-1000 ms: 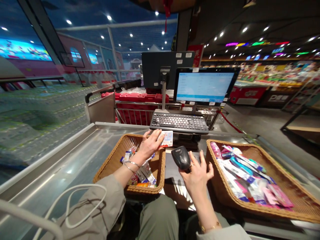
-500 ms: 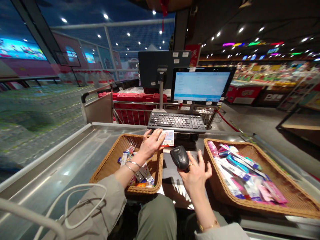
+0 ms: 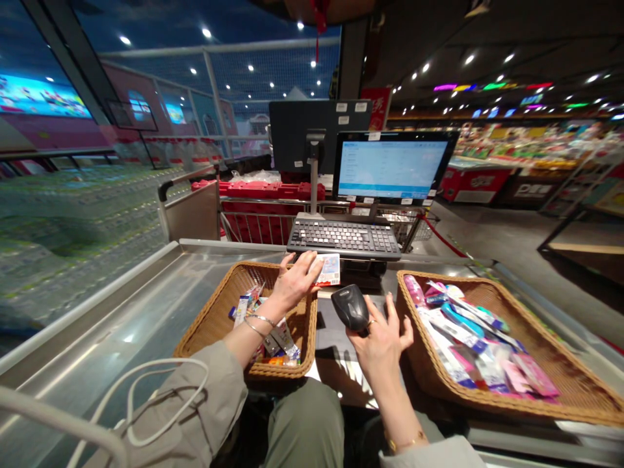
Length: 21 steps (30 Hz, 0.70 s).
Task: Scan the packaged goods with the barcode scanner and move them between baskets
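My left hand [image 3: 295, 279] grips a small white box [image 3: 328, 269] with a printed picture and a red lower edge. It holds the box above the inner rim of the left wicker basket [image 3: 207, 311], just in front of the keyboard. My right hand [image 3: 383, 338] is closed around a black barcode scanner [image 3: 351, 307], some of its fingers stretched away from the handle. The scanner's head points up and left, close to the box but apart from it. Small packets [image 3: 283, 338] lie in the left basket, partly hidden under my left wrist.
A second wicker basket [image 3: 497, 289] on the right holds toothbrush-like packs [image 3: 468, 331]. Behind my hands stand a black keyboard [image 3: 346, 236] and a lit monitor [image 3: 392, 168]. White cable [image 3: 141, 370] loops over my left sleeve. The metal counter [image 3: 160, 296] has a raised edge.
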{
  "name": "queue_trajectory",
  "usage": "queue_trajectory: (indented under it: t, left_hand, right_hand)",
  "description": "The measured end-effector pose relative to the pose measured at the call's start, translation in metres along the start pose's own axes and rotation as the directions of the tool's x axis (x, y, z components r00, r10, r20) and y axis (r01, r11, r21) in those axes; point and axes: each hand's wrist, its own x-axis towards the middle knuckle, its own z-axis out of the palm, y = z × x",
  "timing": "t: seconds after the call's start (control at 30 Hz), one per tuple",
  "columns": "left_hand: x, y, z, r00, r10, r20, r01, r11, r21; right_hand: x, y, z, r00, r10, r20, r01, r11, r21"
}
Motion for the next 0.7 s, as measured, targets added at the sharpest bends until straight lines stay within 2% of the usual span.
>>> queue_trajectory:
  t: [0.33, 0.53, 0.7]
  left_hand:
    - [0.002, 0.001, -0.001, 1.0, 0.0, -0.006, 0.0, 1.0, -0.001]
    - [0.004, 0.001, 0.001, 1.0, 0.0, -0.023, 0.0, 1.0, 0.029]
    - [0.006, 0.003, -0.001, 1.0, -0.007, -0.01, 0.008, 0.999, 0.039]
  right_hand:
    - [-0.001, 0.003, 0.0, 1.0, 0.006, 0.011, -0.006, 1.0, 0.008]
    - [-0.005, 0.017, 0.008, 0.998, -0.054, 0.04, 0.055, 0.998, -0.026]
    - [-0.005, 0.022, 0.01, 0.997, -0.071, 0.016, 0.072, 0.997, -0.032]
